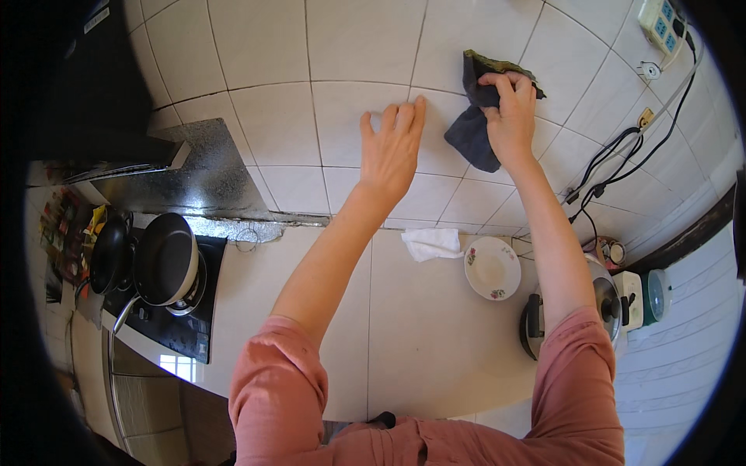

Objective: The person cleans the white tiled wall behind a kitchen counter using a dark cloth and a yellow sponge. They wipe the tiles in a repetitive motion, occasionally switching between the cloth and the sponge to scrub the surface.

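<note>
My right hand (509,116) grips a dark grey cloth (475,140) with a greenish edge along its top, up against the white tiled wall (361,46). Part of the cloth hangs down to the left of my fingers. To the left, my left hand (391,147) is raised to the same wall, fingers bent and slightly apart, holding nothing that I can see. Its fingertips seem to rest on the tiles, though contact is hard to tell. Both arms reach over the pale countertop (311,373).
A white cloth (432,244) and a flower-patterned plate (493,269) lie at the counter's back. A pot with a glass lid (606,299) stands right. Cables (614,182) hang below a power strip (660,25). At left, frying pans (165,260) sit on a black stove (203,311).
</note>
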The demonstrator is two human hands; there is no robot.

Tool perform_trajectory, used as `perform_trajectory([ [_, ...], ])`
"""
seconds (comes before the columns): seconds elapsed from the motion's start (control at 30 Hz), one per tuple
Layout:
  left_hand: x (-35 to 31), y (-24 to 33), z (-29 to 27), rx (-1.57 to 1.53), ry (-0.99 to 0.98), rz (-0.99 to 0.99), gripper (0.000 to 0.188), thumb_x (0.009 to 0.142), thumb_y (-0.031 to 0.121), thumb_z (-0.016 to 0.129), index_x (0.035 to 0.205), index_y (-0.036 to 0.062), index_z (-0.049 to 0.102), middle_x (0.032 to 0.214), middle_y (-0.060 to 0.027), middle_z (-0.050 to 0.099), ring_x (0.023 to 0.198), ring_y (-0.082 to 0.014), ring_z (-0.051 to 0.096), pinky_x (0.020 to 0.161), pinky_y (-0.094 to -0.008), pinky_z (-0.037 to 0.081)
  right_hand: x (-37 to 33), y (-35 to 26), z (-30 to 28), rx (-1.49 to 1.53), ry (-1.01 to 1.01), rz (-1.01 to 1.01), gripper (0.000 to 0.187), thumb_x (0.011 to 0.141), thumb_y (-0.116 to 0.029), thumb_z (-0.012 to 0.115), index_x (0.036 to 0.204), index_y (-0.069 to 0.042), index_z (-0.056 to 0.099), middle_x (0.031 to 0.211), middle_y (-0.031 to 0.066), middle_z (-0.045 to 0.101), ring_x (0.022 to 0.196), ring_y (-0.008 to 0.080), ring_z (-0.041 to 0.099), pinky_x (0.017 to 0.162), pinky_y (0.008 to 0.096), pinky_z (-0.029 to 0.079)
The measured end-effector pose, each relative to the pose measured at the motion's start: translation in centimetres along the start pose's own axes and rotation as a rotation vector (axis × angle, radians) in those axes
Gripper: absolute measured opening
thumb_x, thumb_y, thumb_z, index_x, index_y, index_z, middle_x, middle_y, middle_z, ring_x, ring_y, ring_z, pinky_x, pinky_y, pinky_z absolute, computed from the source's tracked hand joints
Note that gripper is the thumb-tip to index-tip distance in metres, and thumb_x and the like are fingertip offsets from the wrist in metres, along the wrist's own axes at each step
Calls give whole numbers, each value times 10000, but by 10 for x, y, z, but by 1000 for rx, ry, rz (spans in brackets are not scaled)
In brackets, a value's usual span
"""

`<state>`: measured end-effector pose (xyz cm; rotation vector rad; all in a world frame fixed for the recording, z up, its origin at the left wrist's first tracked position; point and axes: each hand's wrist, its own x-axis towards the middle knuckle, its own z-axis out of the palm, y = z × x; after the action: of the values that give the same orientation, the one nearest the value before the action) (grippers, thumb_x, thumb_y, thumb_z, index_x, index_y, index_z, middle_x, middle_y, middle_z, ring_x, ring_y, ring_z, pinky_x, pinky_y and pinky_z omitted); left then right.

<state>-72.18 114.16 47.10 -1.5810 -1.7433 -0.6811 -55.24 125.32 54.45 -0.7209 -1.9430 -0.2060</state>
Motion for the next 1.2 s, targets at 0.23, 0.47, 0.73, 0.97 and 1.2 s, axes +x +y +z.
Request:
perform_trajectory([
  [0.23, -2, 4, -1, 17, -23, -11, 807, 811, -40, 655, 1566, 71, 394, 1277, -49, 522, 1246, -244, 510, 1076, -569, 407, 3, -1, -4, -16, -2, 1, 480, 767, 97, 737, 1148, -188, 670, 1217, 75, 546, 1145, 327, 524, 953, 417, 492],
  [0.47, -6, 7, 6, 11, -11, 10, 818, 804, -34, 660, 1571, 80, 397, 1275, -46, 524, 1240, -243, 512, 1073, -562, 407, 1, 1, 0, -20, 20, -29, 528, 748, 135, 701, 1159, -194, 667, 1218, 78, 545, 1141, 336, 524, 947, 426, 492],
  [0.73, 2, 18, 2, -24, -11, 9, 788, 804, -23, 656, 1551, 80, 425, 1259, -47, 534, 1250, -242, 508, 1063, -565, 409, 1, 5, 2, -18, 46, -39, 523, 740, 121, 719, 1154, -195, 675, 1215, 86, 545, 1135, 338, 524, 946, 426, 489],
  [0.97, -25, 8, 12, -77, -128, 65, 436, 808, -19, 664, 1228, 86, 608, 1190, -71, 572, 1186, -265, 549, 999, -535, 443, -1, 3, 4, -18, 48, -53, 530, 731, 122, 725, 1158, -190, 692, 1212, 89, 556, 1127, 343, 533, 952, 424, 485],
  [1.2, -276, -29, 17, -456, -309, -656, 88, 890, 89, 696, 901, 105, 610, 882, -79, 638, 894, -324, 628, 767, -448, 503, -14, -32, 61, 121, 36, -206, 329, 822, -38, 670, 1112, -178, 740, 1277, 60, 636, 1088, 333, 610, 939, 446, 473],
])
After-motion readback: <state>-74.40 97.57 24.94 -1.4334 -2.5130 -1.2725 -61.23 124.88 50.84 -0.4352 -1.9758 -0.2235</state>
